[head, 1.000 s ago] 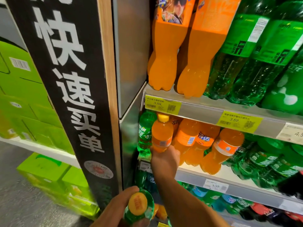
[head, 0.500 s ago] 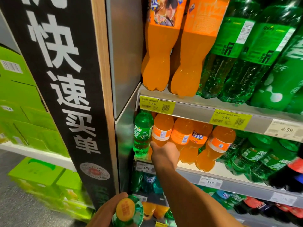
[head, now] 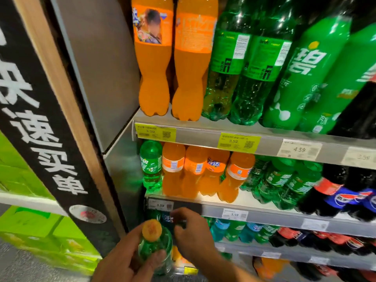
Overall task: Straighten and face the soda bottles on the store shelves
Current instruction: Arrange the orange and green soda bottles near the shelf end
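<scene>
1. Status, middle shelf (head: 264, 208): the four small orange bottles (head: 193, 171) at centre frame stand grouped at the front edge. At least two show barcode panels forward and the rightmost leans right, so I judge them straightened only in part.
2. Status, stray item: one small green bottle (head: 151, 163) stands at the far left end of that row, touching the orange group and apart from the other small green bottles (head: 284, 180) at centre right. I judge it misplaced.
3. Left hand (head: 124, 259), lower centre of frame: my fingers are wrapped around a green bottle with an orange cap (head: 154, 247), held off the shelves. It has yet to be put in place.
4. Right hand (head: 193, 237), just right of that bottle: my fingers are loosely curled and hold nothing, near the cap and in front of the lower shelf.
5. Status, top shelf (head: 203, 127): two of the large green bottles (head: 240, 64) at upper centre show back labels and need turning.
6. Status, lower shelves: bottles at bottom right are too blurred to assess.
7. Overall judgement: early to midway; most facing work remains.
</scene>
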